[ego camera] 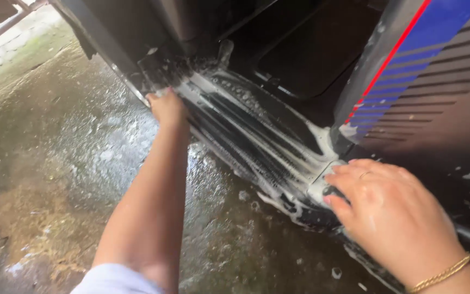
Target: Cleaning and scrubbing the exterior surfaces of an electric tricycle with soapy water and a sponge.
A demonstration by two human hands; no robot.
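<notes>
A black ribbed step sill (257,136) of a vehicle runs diagonally across the view, covered in white soap foam. My left hand (165,106) reaches to the sill's far left end and presses on it. Its fingers curl away from the camera, so anything under them is hidden. My right hand (390,204) lies flat on the sill's near right end with fingers apart and holds nothing. It wears a ring and a gold chain bracelet (444,275).
Wet concrete ground (55,163) with foam patches spreads to the left and below the sill. The open door gap shows a dark interior floor (311,49). A body panel with blue and red stripes (409,60) stands at the right.
</notes>
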